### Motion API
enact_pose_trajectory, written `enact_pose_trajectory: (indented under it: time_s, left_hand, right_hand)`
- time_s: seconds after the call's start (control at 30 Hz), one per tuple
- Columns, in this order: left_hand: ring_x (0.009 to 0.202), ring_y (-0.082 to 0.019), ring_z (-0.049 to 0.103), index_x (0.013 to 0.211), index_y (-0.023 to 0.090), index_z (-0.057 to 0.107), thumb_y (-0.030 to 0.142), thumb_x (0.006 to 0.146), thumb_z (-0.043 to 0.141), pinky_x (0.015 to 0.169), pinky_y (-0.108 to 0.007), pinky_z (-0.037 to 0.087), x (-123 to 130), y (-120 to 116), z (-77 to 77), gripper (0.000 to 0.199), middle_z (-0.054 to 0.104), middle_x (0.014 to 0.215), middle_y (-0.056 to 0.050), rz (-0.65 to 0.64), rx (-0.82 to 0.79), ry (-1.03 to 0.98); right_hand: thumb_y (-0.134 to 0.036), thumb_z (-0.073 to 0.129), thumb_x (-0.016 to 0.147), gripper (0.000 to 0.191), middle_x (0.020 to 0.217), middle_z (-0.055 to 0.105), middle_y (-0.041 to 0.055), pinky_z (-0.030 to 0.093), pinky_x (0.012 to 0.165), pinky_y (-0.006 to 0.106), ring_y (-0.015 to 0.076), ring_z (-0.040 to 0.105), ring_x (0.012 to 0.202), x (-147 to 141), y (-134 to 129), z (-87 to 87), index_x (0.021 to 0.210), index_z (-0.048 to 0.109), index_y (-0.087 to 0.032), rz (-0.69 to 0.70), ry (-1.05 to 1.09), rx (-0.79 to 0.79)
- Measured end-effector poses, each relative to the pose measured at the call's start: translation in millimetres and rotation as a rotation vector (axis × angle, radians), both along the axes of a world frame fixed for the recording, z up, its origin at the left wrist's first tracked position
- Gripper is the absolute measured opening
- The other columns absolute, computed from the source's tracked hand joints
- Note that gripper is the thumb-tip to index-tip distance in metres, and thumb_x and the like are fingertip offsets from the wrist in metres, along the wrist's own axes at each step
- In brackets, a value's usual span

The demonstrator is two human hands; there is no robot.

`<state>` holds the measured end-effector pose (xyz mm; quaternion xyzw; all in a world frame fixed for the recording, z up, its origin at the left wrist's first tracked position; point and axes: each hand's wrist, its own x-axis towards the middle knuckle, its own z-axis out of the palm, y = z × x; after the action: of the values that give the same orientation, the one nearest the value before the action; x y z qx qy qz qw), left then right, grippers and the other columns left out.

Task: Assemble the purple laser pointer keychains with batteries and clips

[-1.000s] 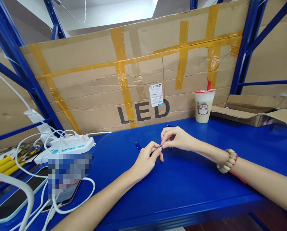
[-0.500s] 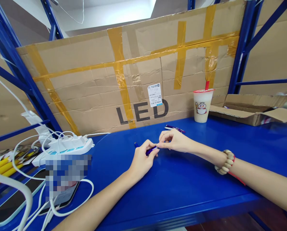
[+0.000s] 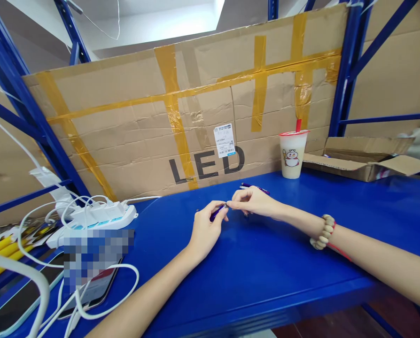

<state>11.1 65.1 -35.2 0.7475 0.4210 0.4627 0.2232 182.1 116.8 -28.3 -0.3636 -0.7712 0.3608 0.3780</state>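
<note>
Above the blue tabletop (image 3: 266,263), my left hand (image 3: 206,230) is closed round a dark purple pen (image 3: 217,212) that slants up to the right. My right hand (image 3: 250,201), with a beaded bracelet on its wrist, pinches at the upper tip of this pen; the small part between its fingertips is too small to make out. More purple pens (image 3: 262,189) lie on the table just behind my right hand, partly hidden by it.
A cup with a red straw (image 3: 292,157) and an open cardboard box (image 3: 365,164) stand at the back right. On the left are a white power strip (image 3: 114,216), cables and two phones (image 3: 100,286). A taped cardboard sheet (image 3: 125,141) closes off the back.
The pen in my left hand shows less of its length and is tilted more steeply. My right hand still meets its tip. The whole view has shifted slightly.
</note>
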Motion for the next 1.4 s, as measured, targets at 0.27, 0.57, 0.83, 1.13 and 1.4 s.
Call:
enact_pose_trajectory:
  time_s: [0.27, 0.57, 0.83, 1.13, 1.4]
  left_hand:
    - [0.06, -0.012, 0.05, 0.093, 0.017, 0.058, 0.034, 0.087, 0.036, 0.064, -0.023, 0.038, -1.0, 4.0, -3.2, 0.028, 0.054, 0.058, 0.003, 0.019, -0.049, 0.046]
    - [0.063, -0.013, 0.051, 0.09, 0.021, 0.056, 0.036, 0.089, 0.031, 0.065, -0.023, 0.037, -2.3, 4.5, -6.8, 0.029, 0.055, 0.06, 0.003, 0.01, -0.067, 0.143]
    - [0.068, -0.012, 0.05, 0.079, 0.02, 0.051, 0.035, 0.09, 0.028, 0.07, -0.023, 0.036, -1.0, 1.2, -6.9, 0.029, 0.054, 0.066, 0.003, -0.105, -0.076, 0.183]
    - [0.068, -0.013, 0.048, 0.073, 0.019, 0.049, 0.033, 0.089, 0.031, 0.065, -0.023, 0.035, -0.4, -0.3, -8.6, 0.028, 0.052, 0.069, 0.001, -0.088, -0.045, 0.224]
    - [0.065, -0.012, 0.047, 0.084, 0.019, 0.052, 0.03, 0.089, 0.03, 0.064, -0.023, 0.034, -3.1, -1.6, -11.9, 0.025, 0.051, 0.067, 0.002, -0.151, -0.041, 0.283]
  right_hand:
    - [-0.045, 0.069, 0.064, 0.035, 0.078, 0.062, 0.0041, 0.038, 0.044, 0.02, 0.0078, 0.05, 0.055, 2.1, 2.9, 1.4, 0.083, 0.07, -0.015, 0.03, 0.077, 0.206]
    - [-0.047, 0.069, 0.064, 0.033, 0.075, 0.06, 0.0031, 0.038, 0.042, 0.019, 0.007, 0.049, 0.054, 3.4, 5.1, 1.2, 0.076, 0.071, -0.016, 0.082, 0.072, 0.239]
    - [-0.045, 0.07, 0.062, 0.032, 0.077, 0.058, 0.0034, 0.041, 0.045, 0.02, 0.0069, 0.051, 0.056, 7.2, 4.0, 5.1, 0.071, 0.07, -0.015, 0.15, 0.035, 0.174]
    - [-0.044, 0.073, 0.058, 0.032, 0.081, 0.057, 0.002, 0.045, 0.046, 0.02, 0.0033, 0.048, 0.048, 10.3, 6.2, 2.9, 0.075, 0.072, -0.017, 0.237, -0.013, 0.125]
    - [-0.038, 0.076, 0.056, 0.025, 0.072, 0.057, 0.0011, 0.042, 0.05, 0.02, 0.0066, 0.049, 0.057, 10.2, 5.7, -1.0, 0.064, 0.069, -0.016, 0.213, -0.022, 0.155]
